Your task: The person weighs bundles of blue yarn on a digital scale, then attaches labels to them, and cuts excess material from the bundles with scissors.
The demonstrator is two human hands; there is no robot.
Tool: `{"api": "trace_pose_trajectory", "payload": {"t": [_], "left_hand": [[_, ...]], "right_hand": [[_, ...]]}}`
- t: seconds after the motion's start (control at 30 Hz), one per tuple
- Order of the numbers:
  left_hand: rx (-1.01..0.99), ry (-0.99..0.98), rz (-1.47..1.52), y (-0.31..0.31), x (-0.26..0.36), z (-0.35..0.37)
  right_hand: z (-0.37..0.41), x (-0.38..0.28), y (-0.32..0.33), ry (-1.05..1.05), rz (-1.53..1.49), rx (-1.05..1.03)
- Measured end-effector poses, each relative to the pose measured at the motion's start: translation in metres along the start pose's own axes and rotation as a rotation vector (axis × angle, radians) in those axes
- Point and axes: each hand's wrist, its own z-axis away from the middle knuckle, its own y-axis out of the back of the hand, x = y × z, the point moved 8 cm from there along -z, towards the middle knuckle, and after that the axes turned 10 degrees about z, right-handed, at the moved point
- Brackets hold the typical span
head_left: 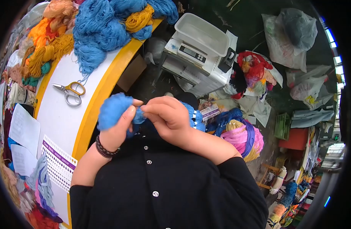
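In front of my chest, my left hand (121, 124) is wrapped round a bundle of blue yarn (112, 108), which is blurred by motion. A braided dark bracelet circles that wrist. My right hand (168, 116) is beside it, thumb and fingers pinched together at the right end of the bundle; the strand between them is too small to make out clearly. Behind my right hand, more blue yarn with white ties (194, 116) partly shows. Scissors (72, 91) with yellow and grey handles lie on the white table (93, 82) to the left.
A large heap of blue yarn (97, 28) covers the table's far end, beside orange and mustard skeins (49, 53). A punched card (59, 162) lies nearer. Ahead stands a scale (192, 53) with a white tray (202, 34). Pink yarn (240, 139) is at right.
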Motion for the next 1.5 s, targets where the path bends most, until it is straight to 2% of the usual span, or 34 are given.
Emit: {"api": "trace_pose_trajectory", "payload": {"t": [0.03,0.1,0.17,0.2,0.27,0.3,0.33,0.37,0.4,0.43,0.5,0.53,0.6,0.67,0.7,0.73,0.77,0.8,0.83,0.93,0.97,1.03,1.07,1.13,1.23,1.27,1.3,1.33,1.37,1.4,1.43,1.5], "left_hand": [[-0.056,0.243,0.317,-0.006,-0.025,0.002],[-0.247,0.707,0.716,-0.026,-0.044,0.018],[-0.305,0.783,0.802,-0.031,-0.043,0.023],[-0.247,0.708,0.793,-0.025,-0.046,0.02],[-0.179,0.543,0.734,-0.014,-0.049,0.016],[-0.18,0.544,0.734,-0.018,-0.047,0.016],[-0.117,0.25,0.44,-0.011,-0.029,0.007],[-0.053,-0.041,0.145,-0.005,-0.005,0.004],[-0.082,-0.143,-0.123,-0.004,0.007,0.004],[-0.082,-0.141,-0.122,-0.003,0.006,0.004],[-0.075,-0.527,-0.63,-0.012,0.027,0.014],[-0.078,-0.524,-0.629,-0.011,0.028,0.013],[-0.21,-0.517,-0.881,-0.024,0.024,0.012],[-0.167,-0.518,-0.848,-0.023,0.024,0.013],[-0.12,-0.522,-0.816,-0.02,0.025,0.013],[-0.12,-0.523,-0.816,-0.018,0.023,0.013],[-0.116,-0.396,-0.549,-0.007,0.016,0.008],[-0.111,-0.269,-0.284,0.001,0.005,0.005],[-0.062,-0.239,-0.206,0.003,0.0,0.006],[-0.04,-0.305,-0.269,0.003,0.009,0.008],[-0.047,-0.302,-0.27,0.004,0.014,0.006],[-0.186,-0.573,-0.755,-0.013,0.036,0.009],[-0.197,-0.573,-0.754,-0.012,0.038,0.01],[-0.318,-0.609,-0.845,-0.019,0.037,0.017],[-0.259,-0.617,-0.759,-0.017,0.042,0.016],[-0.205,-0.627,-0.701,-0.014,0.048,0.013],[-0.156,-0.63,-0.622,-0.005,0.045,0.011],[-0.119,-0.52,-0.401,0.007,0.029,0.005],[-0.089,-0.401,-0.182,0.017,0.014,-0.001],[-0.059,-0.231,-0.075,0.022,0.003,-0.005],[-0.075,-0.088,-0.046,0.027,-0.012,-0.007],[-0.172,0.171,0.096,0.032,-0.037,-0.012]], "right_hand": [[0.002,-0.003,0.0,0.036,0.038,-0.034],[0.003,-0.009,0.0,0.105,0.078,-0.055],[0.001,-0.008,0.0,0.074,0.026,-0.047],[0.002,-0.006,0.001,0.04,-0.024,-0.035],[0.006,0.013,-0.008,-0.181,-0.239,-0.086],[0.009,0.022,-0.012,-0.298,-0.345,-0.12],[0.016,0.031,-0.02,-0.402,-0.504,-0.119],[0.017,0.03,-0.021,-0.404,-0.503,-0.119],[0.024,0.037,-0.028,-0.601,-0.706,-0.115],[0.033,0.042,-0.037,-0.801,-0.907,-0.109],[0.034,0.044,-0.039,-0.84,-0.932,-0.116],[0.036,0.045,-0.041,-0.868,-0.954,-0.137],[0.038,0.045,-0.045,-0.929,-1.007,-0.159],[0.036,0.046,-0.047,-0.964,-1.035,-0.188],[0.034,0.045,-0.043,-0.894,-0.955,-0.157],[0.03,0.04,-0.033,-0.693,-0.705,-0.138],[0.026,0.031,-0.025,-0.491,-0.456,-0.119],[0.009,0.009,-0.011,-0.204,-0.081,-0.108],[0.005,0.002,-0.011,-0.087,0.023,-0.117],[0.003,0.009,-0.014,-0.217,0.029,-0.281],[0.002,0.011,-0.011,-0.223,0.029,-0.276],[0.018,0.029,-0.036,-0.525,-0.331,-0.635],[0.031,0.028,-0.049,-0.686,-0.6,-0.835],[0.045,0.012,-0.064,-0.746,-1.086,-0.937],[0.053,0.013,-0.061,-0.9,-1.245,-1.009],[0.054,0.033,-0.05,-0.897,-0.808,-1.068],[0.046,0.052,-0.039,-0.751,-0.493,-1.054],[0.028,0.065,-0.017,-0.491,-0.094,-0.882],[0.024,0.085,0.003,-0.439,0.049,-0.741],[0.021,0.098,0.032,-0.498,0.141,-0.611],[0.03,0.119,0.061,-0.744,0.183,-0.497],[0.035,0.13,0.123,-0.673,0.317,-0.243]]}}
